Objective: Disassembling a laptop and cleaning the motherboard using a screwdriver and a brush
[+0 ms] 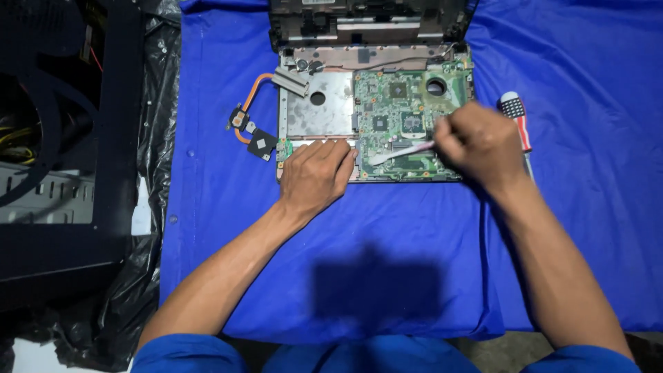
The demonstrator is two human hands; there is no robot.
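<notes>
**Brushing an opened laptop's motherboard**

Your right hand (481,141) is closed in a fist around a white brush (402,151), bristle end lying on the green motherboard (407,117) near its front edge. Your left hand (316,173) rests flat, fingers loosely extended and gripping nothing, pressing on the front edge of the laptop base (319,114) just left of the board. A copper heatpipe heatsink (250,128) sits on the blue cloth (387,235) beside the chassis' left side. A screwdriver (516,114) with red-white-blue handle lies just behind your right hand. A black computer case (62,138) stands far left on black plastic sheeting (155,90)
</notes>
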